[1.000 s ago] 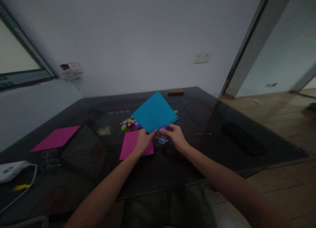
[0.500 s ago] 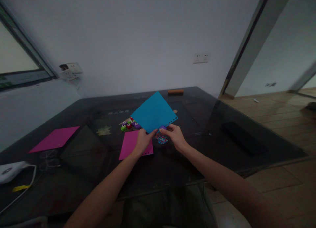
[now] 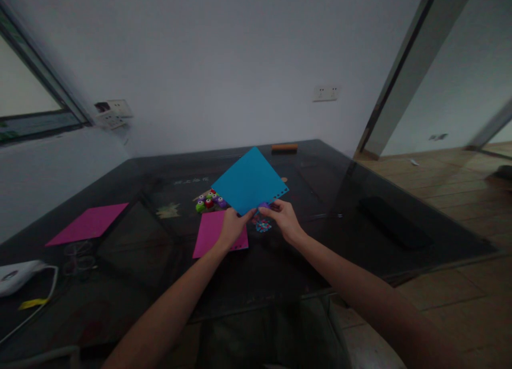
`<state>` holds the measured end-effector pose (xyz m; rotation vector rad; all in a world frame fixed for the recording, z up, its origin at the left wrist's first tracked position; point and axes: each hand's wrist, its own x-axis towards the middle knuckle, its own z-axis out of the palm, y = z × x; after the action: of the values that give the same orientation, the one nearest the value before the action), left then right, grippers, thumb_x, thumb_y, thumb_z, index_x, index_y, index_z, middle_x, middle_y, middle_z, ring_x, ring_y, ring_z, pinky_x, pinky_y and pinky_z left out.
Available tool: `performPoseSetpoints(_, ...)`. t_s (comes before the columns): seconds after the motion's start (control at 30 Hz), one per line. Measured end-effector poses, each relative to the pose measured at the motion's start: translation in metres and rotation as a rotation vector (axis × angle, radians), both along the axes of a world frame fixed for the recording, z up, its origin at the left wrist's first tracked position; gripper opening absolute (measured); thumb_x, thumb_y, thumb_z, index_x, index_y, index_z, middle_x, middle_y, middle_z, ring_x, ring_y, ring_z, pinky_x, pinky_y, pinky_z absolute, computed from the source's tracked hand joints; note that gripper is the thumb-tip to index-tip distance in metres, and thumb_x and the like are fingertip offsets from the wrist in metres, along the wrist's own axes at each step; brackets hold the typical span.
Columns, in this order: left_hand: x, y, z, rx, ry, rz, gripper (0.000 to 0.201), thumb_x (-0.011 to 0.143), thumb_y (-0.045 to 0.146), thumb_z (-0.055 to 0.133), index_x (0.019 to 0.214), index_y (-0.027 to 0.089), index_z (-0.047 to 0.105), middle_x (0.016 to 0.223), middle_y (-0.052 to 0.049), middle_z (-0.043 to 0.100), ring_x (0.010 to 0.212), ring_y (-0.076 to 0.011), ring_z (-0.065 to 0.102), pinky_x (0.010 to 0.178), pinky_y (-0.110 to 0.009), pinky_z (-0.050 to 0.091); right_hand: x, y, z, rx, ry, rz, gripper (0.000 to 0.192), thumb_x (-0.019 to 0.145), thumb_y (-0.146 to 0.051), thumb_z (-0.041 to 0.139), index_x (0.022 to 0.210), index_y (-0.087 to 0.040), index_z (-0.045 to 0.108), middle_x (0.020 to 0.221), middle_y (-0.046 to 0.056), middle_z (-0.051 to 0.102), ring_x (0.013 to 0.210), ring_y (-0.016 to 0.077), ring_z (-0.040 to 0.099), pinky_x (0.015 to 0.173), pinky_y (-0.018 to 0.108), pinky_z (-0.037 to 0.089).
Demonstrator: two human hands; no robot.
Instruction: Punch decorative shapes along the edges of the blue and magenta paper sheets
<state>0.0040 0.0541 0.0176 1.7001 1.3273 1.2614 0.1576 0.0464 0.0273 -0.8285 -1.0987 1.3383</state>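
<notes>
Hands steady on the blue sheet (image 3: 248,181) — nothing has shifted in the last second.
Left hand (image 3: 232,227) pinches its lower corner; right hand (image 3: 282,218) grips a purple punch (image 3: 263,206) at its perforated edge, above the pink sheet (image 3: 214,233).

From my remote seat, the purple punch (image 3: 263,205) was mostly hidden between the right hand (image 3: 282,218) and the blue sheet (image 3: 249,181), so I could not tell how its grip sat on it. The left hand (image 3: 232,227) covered the sheet's near corner and part of the pink sheet (image 3: 212,233) below. The heap of small punches (image 3: 210,201) was too small to count. The white device (image 3: 16,275) ran off the left edge, and both forearms ran off the bottom edge.
</notes>
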Motion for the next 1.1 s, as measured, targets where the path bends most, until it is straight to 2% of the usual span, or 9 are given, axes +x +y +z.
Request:
performPoseSetpoints(0.17,-0.0005,-0.0014,0.0028,0.031,0.057,0.024,0.029,0.071,0.042,0.061,0.063,0.014,0.064,0.064,-0.004,0.069,0.056,-0.0169,0.059,0.054,-0.025,0.044,0.0019,0.0009,0.0009,0.018,-0.027,-0.012,0.029,0.053,-0.038,0.078,0.069,-0.018,0.065,0.069,0.003,0.068,0.066,0.0197,0.063,0.068,0.034,0.049)
performPoseSetpoints(0.3,-0.0013,-0.0021,0.0035,0.025,0.051,0.057,0.030,0.072,0.043,0.061,0.065,0.013,0.064,0.068,-0.005,0.070,0.061,-0.0180,0.061,0.058,-0.026,0.046,0.0032,0.0036,-0.0004,0.004,-0.053,-0.045,0.030,0.050,-0.036,0.079,0.068,-0.017,0.066,0.071,0.003,0.068,0.067,0.0195,0.062,0.069,0.034,0.048)
performPoseSetpoints(0.47,-0.0003,-0.0021,0.0036,0.032,0.017,0.059,0.025,0.071,0.039,0.063,0.070,0.014,0.066,0.073,-0.006,0.071,0.065,-0.0193,0.063,0.060,-0.027,0.047,0.0033,0.0042,-0.0006,-0.007,-0.040,-0.013,0.031,0.049,-0.037,0.080,0.069,-0.017,0.067,0.072,0.004,0.069,0.068,0.0194,0.062,0.070,0.034,0.048)
performPoseSetpoints(0.73,0.0010,-0.0019,0.0024,0.019,0.023,0.086,0.025,0.071,0.039,0.062,0.064,0.015,0.063,0.069,-0.005,0.070,0.060,-0.0176,0.060,0.057,-0.026,0.045,0.0027,0.0031,-0.0022,0.008,0.000,0.049,0.028,0.054,-0.036,0.079,0.072,-0.019,0.066,0.071,0.002,0.069,0.064,0.0200,0.064,0.069,0.036,0.050)
performPoseSetpoints(1.1,-0.0017,-0.0006,0.0032,0.038,0.039,0.105,0.027,0.072,0.042,0.061,0.066,0.015,0.063,0.068,-0.006,0.070,0.060,-0.0182,0.060,0.058,-0.026,0.045,0.0028,0.0066,-0.0047,0.023,-0.043,0.023,0.029,0.055,-0.033,0.078,0.076,-0.018,0.067,0.081,0.004,0.070,0.074,0.0180,0.064,0.077,0.034,0.049)
